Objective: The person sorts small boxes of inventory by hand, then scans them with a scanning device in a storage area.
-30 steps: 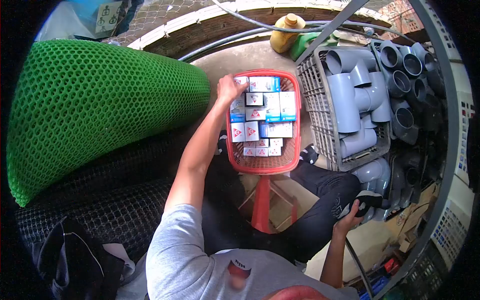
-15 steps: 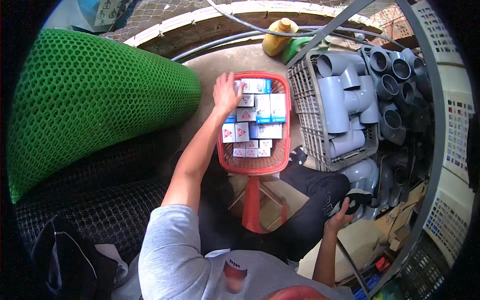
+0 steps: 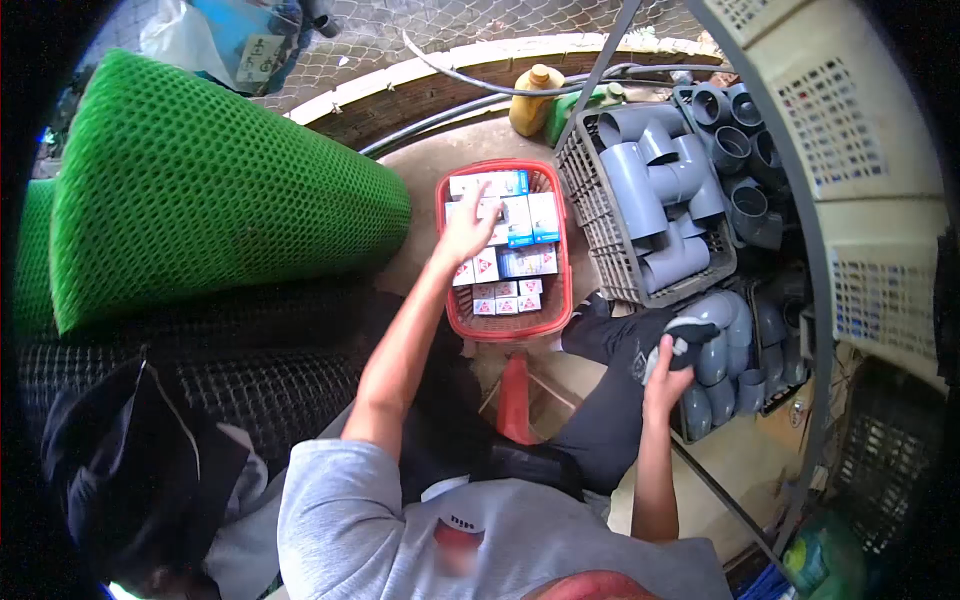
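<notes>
A red plastic basket (image 3: 452, 322) holds several small white and blue boxes (image 3: 528, 262), some marked with a red triangle. My left hand (image 3: 472, 228) reaches over the upper left of these boxes, fingers stretched out and apart, at or just above their tops; exact contact cannot be made out. Beneath it, part of the white boxes is hidden. By my right knee, my right hand (image 3: 668, 382) is closed around a bunched black and grey cloth-like item (image 3: 692, 338). The basket rests on something in front of a red stool-like support (image 3: 514, 400).
Grey crates (image 3: 580, 200) of grey pipe fittings (image 3: 632, 190) stand at the right. A big roll of green mesh (image 3: 230, 190) lies at the left above black netting (image 3: 280, 370). Behind the basket are a yellow bottle (image 3: 533, 100), a green container (image 3: 570, 108) and hoses. A metal post (image 3: 822, 370) rises at the right.
My left hand has moved from the basket's left rim inward over the boxes. My right hand keeps the dark cloth-like item by the knee. The camera view has shifted.
</notes>
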`<action>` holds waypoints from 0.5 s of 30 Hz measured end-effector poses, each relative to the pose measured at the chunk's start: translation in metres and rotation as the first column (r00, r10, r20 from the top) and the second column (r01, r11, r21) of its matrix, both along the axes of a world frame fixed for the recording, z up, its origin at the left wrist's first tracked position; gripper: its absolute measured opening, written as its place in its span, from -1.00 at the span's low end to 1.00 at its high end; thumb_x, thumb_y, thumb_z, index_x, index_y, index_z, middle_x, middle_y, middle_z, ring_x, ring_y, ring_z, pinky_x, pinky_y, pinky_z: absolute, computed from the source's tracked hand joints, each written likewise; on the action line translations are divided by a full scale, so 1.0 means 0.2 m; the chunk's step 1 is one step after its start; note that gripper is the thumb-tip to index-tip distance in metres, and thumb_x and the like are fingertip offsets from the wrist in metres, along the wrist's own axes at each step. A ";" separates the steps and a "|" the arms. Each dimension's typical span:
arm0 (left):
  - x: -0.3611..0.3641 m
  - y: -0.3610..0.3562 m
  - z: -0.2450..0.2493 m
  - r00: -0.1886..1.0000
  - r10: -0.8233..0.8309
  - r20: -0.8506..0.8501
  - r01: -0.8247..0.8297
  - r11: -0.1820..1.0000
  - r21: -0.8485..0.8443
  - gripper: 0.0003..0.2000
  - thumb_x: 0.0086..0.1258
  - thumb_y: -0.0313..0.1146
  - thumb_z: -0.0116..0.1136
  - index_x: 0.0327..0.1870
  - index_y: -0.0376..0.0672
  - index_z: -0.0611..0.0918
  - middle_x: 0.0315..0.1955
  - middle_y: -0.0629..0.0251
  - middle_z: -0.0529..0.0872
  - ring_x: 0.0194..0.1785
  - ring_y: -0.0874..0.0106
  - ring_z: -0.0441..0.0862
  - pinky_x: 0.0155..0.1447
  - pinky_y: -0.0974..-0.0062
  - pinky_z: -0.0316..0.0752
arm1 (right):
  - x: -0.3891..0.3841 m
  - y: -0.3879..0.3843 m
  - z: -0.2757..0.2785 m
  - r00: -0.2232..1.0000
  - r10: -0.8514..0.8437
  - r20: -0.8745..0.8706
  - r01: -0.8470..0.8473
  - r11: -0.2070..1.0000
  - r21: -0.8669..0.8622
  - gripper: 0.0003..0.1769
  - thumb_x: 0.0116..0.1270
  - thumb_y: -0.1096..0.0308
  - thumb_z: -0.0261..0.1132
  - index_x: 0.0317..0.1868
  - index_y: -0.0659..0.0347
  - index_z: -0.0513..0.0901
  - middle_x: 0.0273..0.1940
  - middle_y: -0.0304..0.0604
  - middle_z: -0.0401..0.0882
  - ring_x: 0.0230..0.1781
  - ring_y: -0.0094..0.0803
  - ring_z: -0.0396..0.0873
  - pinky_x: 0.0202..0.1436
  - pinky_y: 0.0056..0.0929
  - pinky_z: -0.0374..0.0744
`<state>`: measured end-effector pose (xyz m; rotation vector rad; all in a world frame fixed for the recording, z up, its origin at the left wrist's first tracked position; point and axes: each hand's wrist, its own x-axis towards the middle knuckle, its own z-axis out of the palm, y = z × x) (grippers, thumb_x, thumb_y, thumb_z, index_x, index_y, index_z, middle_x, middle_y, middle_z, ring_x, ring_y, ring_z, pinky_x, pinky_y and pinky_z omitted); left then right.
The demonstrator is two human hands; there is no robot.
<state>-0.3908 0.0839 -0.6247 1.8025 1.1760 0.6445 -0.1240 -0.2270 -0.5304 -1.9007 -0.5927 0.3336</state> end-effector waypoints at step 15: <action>-0.45 -1.02 0.47 0.572 0.602 0.558 0.027 0.666 -0.745 -0.56 0.45 -0.23 0.26 0.32 -0.11 0.59 0.09 0.21 0.72 0.14 0.28 0.70 0.27 0.20 0.60 | 0.02 0.08 1.62 0.598 0.076 0.798 -0.395 0.894 0.210 -0.81 0.45 0.54 0.34 0.03 0.32 0.75 -0.09 -0.10 0.81 -0.03 -0.35 0.76 0.14 -0.32 0.65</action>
